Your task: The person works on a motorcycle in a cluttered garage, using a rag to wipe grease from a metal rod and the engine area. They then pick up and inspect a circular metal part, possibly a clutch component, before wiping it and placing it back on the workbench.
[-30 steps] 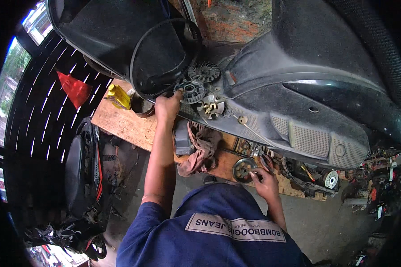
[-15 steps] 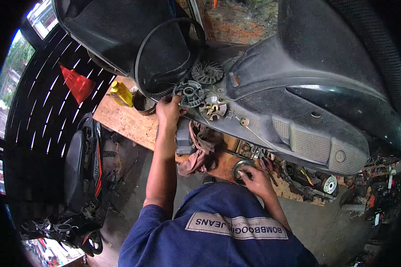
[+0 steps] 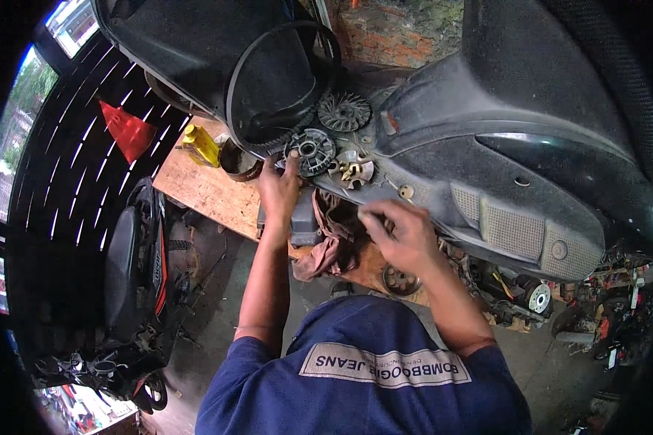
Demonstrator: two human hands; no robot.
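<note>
My left hand (image 3: pixel 279 190) grips the near left edge of a round ribbed scooter variator (image 3: pixel 310 151), its thumb and fingertips at the rim. The variator rests on the grey scooter footboard (image 3: pixel 432 210), its hub facing up. Just right of it sits a silver plate with a brass-coloured centre (image 3: pixel 351 171); behind lies a finned fan pulley (image 3: pixel 343 112). Over the near edge of the footboard hovers my right hand (image 3: pixel 403 233), fingers curled and closed, slightly blurred. Whatever it may hold is hidden. Below it, a round metal disc with holes (image 3: pixel 399 280) lies on the wooden bench.
A black drive belt (image 3: pixel 229 109) loops over the dark panel at the back left. On the wooden bench (image 3: pixel 196 185) stand a yellow bottle (image 3: pixel 202 146) and a metal ring (image 3: pixel 239 161). A pinkish rag (image 3: pixel 319 257) lies near my left forearm. Loose parts and tools crowd the right side.
My right hand has left the round disc on the bench and risen toward the footboard, its fingers now curled. My left hand stays at the variator, whose face has tilted slightly.
</note>
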